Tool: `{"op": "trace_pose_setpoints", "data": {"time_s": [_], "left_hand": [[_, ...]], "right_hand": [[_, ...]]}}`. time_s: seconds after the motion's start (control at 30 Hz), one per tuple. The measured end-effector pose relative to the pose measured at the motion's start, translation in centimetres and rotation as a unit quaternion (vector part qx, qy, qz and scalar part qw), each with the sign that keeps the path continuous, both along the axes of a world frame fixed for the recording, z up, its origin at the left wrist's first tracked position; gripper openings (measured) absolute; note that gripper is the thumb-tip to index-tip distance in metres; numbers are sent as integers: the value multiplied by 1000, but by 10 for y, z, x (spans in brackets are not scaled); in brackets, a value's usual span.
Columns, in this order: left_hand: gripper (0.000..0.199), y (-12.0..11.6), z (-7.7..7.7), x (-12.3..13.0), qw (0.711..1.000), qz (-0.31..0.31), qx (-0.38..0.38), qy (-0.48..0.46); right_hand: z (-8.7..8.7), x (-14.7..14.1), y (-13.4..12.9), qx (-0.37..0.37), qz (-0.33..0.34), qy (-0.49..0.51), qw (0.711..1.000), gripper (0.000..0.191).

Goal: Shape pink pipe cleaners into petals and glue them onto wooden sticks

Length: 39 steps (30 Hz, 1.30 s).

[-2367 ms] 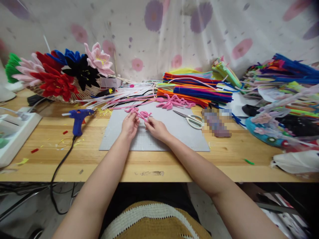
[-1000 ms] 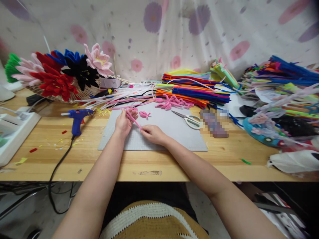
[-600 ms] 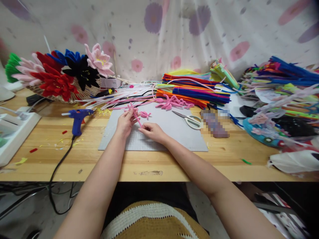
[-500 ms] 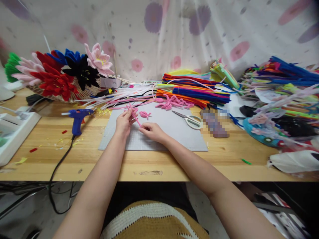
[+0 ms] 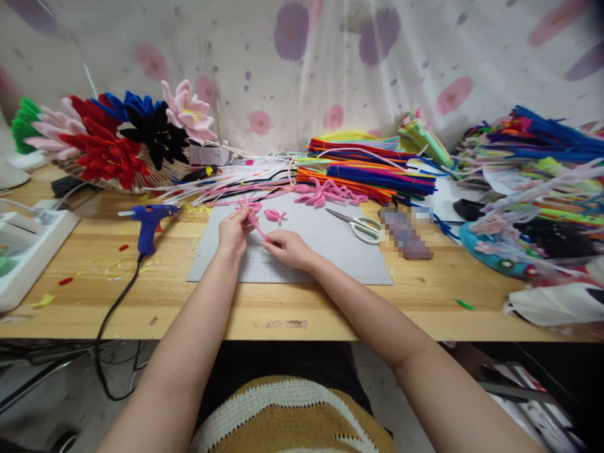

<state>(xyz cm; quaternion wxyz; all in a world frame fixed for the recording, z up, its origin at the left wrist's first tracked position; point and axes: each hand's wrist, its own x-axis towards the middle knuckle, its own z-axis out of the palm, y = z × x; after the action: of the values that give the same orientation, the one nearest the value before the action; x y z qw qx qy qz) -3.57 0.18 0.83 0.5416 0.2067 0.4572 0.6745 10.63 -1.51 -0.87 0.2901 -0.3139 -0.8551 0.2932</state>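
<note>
Over the left part of a grey cutting mat [image 5: 302, 264], my left hand [image 5: 233, 231] is closed on a pink pipe cleaner [image 5: 256, 225]. My right hand [image 5: 290, 248] pinches the lower end of the same pipe cleaner, which slants down between the two hands. Just behind the fingers lies a small looped pink piece [image 5: 274, 216] on the mat. Several bent pink pipe-cleaner pieces [image 5: 323, 192] are heaped at the mat's back edge. To the right rest scissors [image 5: 361, 228] with pale handles, blades pointing left.
A blue glue gun [image 5: 148, 225] with a black cord stands at left, near a white power strip [image 5: 38, 258]. Behind it is a bunch of fuzzy flowers [image 5: 113, 157]. Bundles of coloured pipe cleaners [image 5: 368, 179] lie at the back; plastic-wrapped supplies [image 5: 542, 233] crowd the right.
Both hands stay nearly in place, still gripping the pink pipe cleaner. The whole view has shifted very slightly.
</note>
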Motion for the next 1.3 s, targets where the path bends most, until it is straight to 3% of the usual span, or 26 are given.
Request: {"op": "trace_pose_setpoints", "data": {"time_s": [0.13, 0.27, 0.47, 0.63, 0.97, 1.07, 1.2, 1.3], "left_hand": [[16, -2, 3, -3, 994, -101, 11, 34], [29, -3, 1, -7, 987, -136, 36, 80], [25, -3, -4, -7, 986, -88, 29, 136], [10, -5, 0, -4, 996, -22, -5, 87], [7, -2, -2, -1, 1000, 2, -25, 3], [9, -3, -3, 0, 999, -45, -27, 4], [20, -11, -1, 4, 983, -177, -21, 37], [17, -15, 0, 7, 977, -203, -19, 68]], "right_hand": [[-3, 3, 1, 47, -59, -40, 996, 24], [-6, 3, 2, 47, -85, -71, 993, 25], [-6, 1, 1, 61, -81, -92, 991, 23], [-3, -2, 1, 94, -51, -86, 991, 24], [-4, -4, 0, 120, -38, -92, 988, 24], [-9, -4, -3, 124, -78, -83, 986, 24], [-14, -5, -5, 114, -144, -41, 982, 26], [-14, -5, -4, 87, -149, -22, 985, 27]]}}
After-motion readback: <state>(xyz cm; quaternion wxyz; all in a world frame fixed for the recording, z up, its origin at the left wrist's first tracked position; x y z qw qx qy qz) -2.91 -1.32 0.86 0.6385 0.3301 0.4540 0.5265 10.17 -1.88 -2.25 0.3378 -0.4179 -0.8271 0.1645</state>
